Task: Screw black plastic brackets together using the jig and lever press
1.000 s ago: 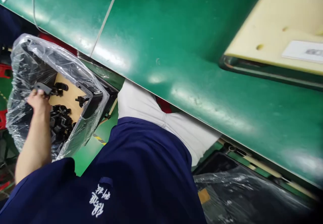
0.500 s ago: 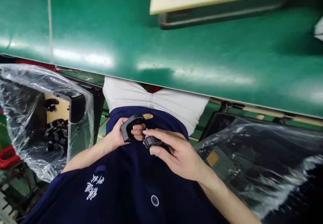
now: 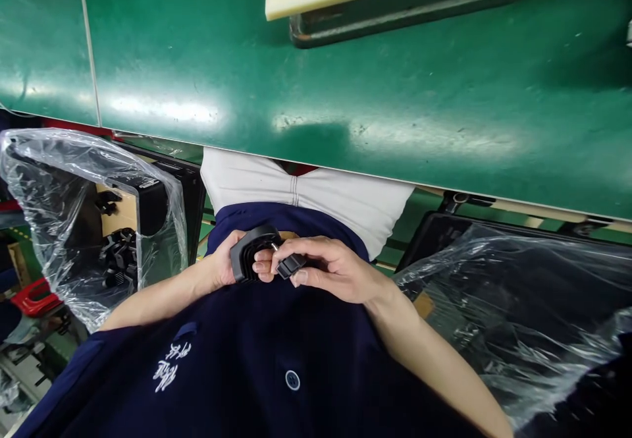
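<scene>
At left, white embroidered characters (image 3: pixel 166 368), not clearly legible, mark the navy cloth shirt (image 3: pixel 237 365). Before it, the left hand (image 3: pixel 226 257) clamps its fingers on a curved black plastic bracket (image 3: pixel 240 260), long axis near-left to far-right. Just right, a small black plastic knob (image 3: pixel 290 265), metal stud (image 3: pixel 274 247) pointing far-left, is pinched by the right hand (image 3: pixel 343 273).

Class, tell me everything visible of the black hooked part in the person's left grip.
The black hooked part looks like plastic, with an angular outer wall and ridges inside its bend. It is tilted before the navy shirt, rounded end toward the picture's upper right. The left grip clasps it, fingers showing within the bend. Whether the nearby small black piece touches it cannot be told.
</scene>
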A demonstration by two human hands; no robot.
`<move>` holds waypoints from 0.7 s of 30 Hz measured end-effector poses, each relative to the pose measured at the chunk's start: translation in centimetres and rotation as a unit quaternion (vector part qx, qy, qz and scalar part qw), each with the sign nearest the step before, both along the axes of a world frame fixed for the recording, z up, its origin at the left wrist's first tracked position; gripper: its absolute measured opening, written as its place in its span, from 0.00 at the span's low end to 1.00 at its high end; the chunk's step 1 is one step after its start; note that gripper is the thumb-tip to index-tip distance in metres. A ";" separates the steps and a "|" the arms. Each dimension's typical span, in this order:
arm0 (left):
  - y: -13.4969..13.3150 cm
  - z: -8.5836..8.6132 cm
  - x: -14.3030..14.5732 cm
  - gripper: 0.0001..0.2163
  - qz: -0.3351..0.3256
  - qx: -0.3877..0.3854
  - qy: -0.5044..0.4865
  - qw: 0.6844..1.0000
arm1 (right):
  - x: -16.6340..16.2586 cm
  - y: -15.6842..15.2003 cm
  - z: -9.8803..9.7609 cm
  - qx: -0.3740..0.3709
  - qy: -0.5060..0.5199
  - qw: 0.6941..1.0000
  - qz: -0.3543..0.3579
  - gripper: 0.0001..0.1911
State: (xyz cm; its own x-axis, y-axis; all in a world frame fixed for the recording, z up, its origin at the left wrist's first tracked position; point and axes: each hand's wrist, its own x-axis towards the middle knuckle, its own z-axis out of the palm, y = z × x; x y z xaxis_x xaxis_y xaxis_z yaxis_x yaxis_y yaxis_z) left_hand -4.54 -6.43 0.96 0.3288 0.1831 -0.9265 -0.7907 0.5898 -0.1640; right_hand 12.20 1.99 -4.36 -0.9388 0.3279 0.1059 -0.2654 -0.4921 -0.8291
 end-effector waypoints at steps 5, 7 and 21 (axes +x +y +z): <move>-0.1 0.0 0.1 0.05 -0.013 0.039 -0.006 0.999 | -0.2 0.6 0.5 0.091 0.007 0.996 -0.017 0.15; -0.2 -0.1 0.0 0.01 -0.014 0.058 0.008 0.998 | -0.4 0.3 0.9 0.140 -0.030 0.989 -0.044 0.14; 0.1 -0.4 1.7 0.08 -0.052 0.139 0.160 0.976 | -1.7 -3.2 2.5 -0.169 -0.163 0.958 -0.167 0.29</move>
State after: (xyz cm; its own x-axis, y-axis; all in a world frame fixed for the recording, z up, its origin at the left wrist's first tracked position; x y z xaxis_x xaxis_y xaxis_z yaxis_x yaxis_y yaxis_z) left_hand -2.87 -6.31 0.58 0.0620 0.4234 -0.9038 -0.7083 0.6566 0.2590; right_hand 10.51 -1.22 -1.83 -0.7401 0.5801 -0.3402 -0.2090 -0.6792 -0.7036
